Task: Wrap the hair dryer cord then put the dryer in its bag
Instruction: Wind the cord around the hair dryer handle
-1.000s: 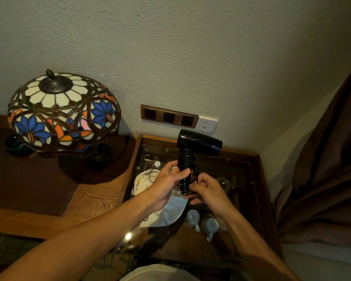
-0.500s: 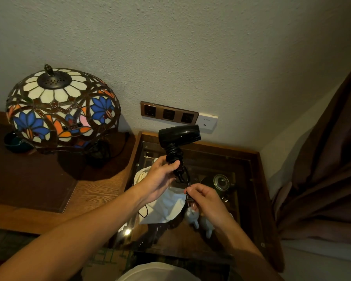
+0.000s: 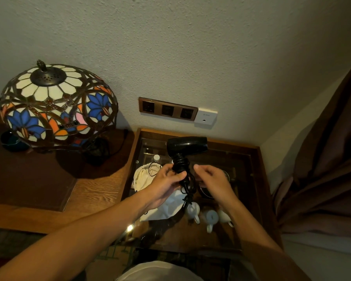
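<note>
Glass-topped table (image 3: 251, 159), frame centre: left hand (image 3: 166, 184) grips upright hair dryer (image 3: 186, 146) handle; bag (image 3: 144, 176) lower left; right hand (image 3: 213, 179) loose, empty.

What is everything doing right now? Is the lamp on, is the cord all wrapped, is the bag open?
hair dryer: held up over the glass-topped table, nozzle pointing right.
cord: coiled round the handle, plug end dangling loose.
left hand: grips the wrapped handle.
right hand: beside the cord, fingers relaxed, holding nothing.
bag: lying on the glass, mouth open, drawstring loose.
lamp: looks unlit.
wall sockets: nothing plugged in.
</note>
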